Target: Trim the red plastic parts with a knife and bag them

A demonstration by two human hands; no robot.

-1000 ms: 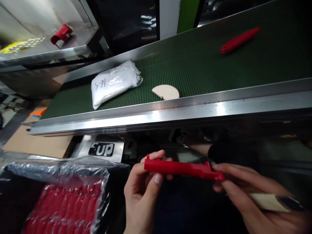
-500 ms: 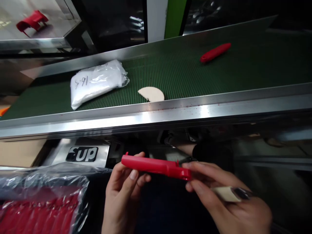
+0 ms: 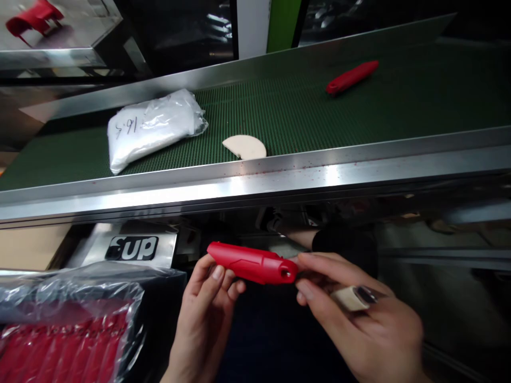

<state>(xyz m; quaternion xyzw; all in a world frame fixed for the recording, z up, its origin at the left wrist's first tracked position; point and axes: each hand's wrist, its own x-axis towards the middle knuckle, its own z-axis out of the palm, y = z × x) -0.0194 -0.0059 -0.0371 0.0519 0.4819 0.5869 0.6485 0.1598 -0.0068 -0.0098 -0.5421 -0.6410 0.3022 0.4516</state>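
Two hands [image 3: 205, 306], left [image 3: 203, 303] pinching red part [image 3: 247, 263], right [image 3: 365, 322] gripping beige handle [image 3: 348, 298] (partly hidden), bag [image 3: 154, 125] on belt [image 3: 295, 114]

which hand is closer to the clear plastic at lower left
Left. The left hand is to the right of the clear plastic, holding one end of the red part; the right hand is farther right, at the part's other end.

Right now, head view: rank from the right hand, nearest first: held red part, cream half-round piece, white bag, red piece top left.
1. Held red part, its end at the right hand.
2. Cream half-round piece, ahead-left, near edge of green belt.
3. White bag, farther left on belt.
4. Red piece top left, beyond belt.
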